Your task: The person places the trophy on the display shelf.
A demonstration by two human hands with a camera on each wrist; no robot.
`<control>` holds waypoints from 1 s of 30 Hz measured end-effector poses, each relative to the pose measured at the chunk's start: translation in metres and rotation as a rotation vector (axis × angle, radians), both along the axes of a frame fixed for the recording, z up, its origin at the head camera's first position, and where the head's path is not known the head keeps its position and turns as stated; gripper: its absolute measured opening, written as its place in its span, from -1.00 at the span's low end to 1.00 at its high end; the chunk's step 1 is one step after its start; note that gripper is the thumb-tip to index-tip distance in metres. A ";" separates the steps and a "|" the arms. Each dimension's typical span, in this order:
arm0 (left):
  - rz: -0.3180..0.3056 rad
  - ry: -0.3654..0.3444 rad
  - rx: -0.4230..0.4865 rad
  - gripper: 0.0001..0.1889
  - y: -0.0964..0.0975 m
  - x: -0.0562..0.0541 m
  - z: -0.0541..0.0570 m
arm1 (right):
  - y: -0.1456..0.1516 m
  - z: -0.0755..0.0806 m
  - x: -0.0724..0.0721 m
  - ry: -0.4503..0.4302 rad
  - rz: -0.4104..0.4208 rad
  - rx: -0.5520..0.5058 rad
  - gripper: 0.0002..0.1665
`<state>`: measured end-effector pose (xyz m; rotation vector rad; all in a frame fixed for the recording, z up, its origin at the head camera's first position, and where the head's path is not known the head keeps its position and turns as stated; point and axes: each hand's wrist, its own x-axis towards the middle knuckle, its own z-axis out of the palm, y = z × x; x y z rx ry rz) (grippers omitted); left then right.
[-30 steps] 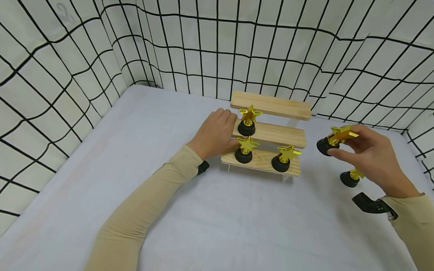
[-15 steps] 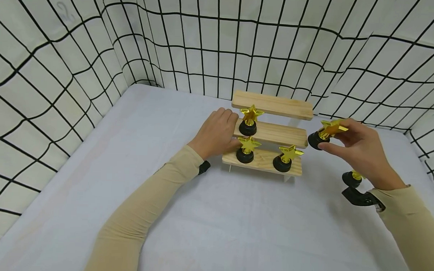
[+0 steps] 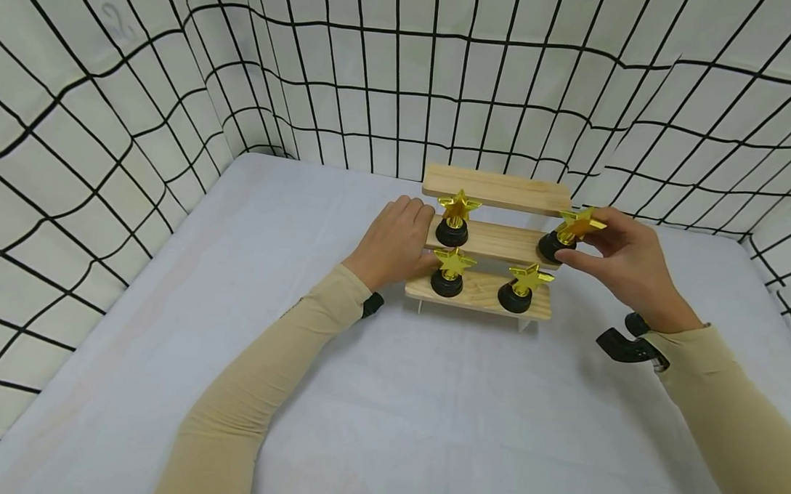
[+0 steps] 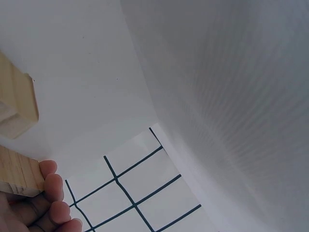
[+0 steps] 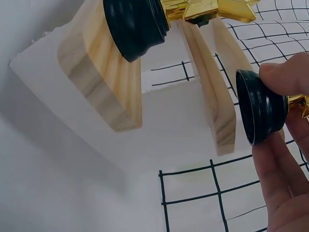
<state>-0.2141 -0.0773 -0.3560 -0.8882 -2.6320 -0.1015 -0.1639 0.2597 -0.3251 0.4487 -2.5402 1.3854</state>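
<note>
A three-tier wooden display stand (image 3: 495, 190) stands on white cloth in the head view. My left hand (image 3: 395, 243) grips the left end of its middle plank; in the left wrist view the fingertips (image 4: 54, 186) curl round the wood end. My right hand (image 3: 633, 270) pinches a gold star trophy (image 3: 554, 247) by its black base, close to the middle plank's right end. In the right wrist view that base (image 5: 263, 108) is tilted beside the plank (image 5: 215, 96). Another star trophy (image 3: 452, 233) stands on the middle tier's left. Two more, left (image 3: 446, 283) and right (image 3: 515, 298), occupy the bottom tier.
Partly hidden by the right wrist, the black base (image 3: 637, 324) of another trophy shows on the cloth. Black wire grid panels (image 3: 375, 79) over white walls enclose the back and sides. White cloth (image 3: 396, 407) covers the surface in front of the stand.
My right hand has carried its trophy leftward from beyond the stand to the middle plank's right end. My left hand keeps its grip in the same place.
</note>
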 end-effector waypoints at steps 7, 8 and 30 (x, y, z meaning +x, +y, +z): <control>-0.021 0.036 0.008 -0.45 0.000 -0.001 -0.002 | -0.009 -0.004 -0.006 0.017 0.058 -0.062 -0.37; -0.022 0.036 0.008 -0.46 -0.001 -0.002 -0.002 | -0.010 -0.005 -0.006 0.016 0.062 -0.066 -0.37; 0.001 0.021 -0.004 -0.40 0.001 -0.001 -0.002 | -0.025 -0.017 -0.011 0.001 0.012 -0.112 -0.37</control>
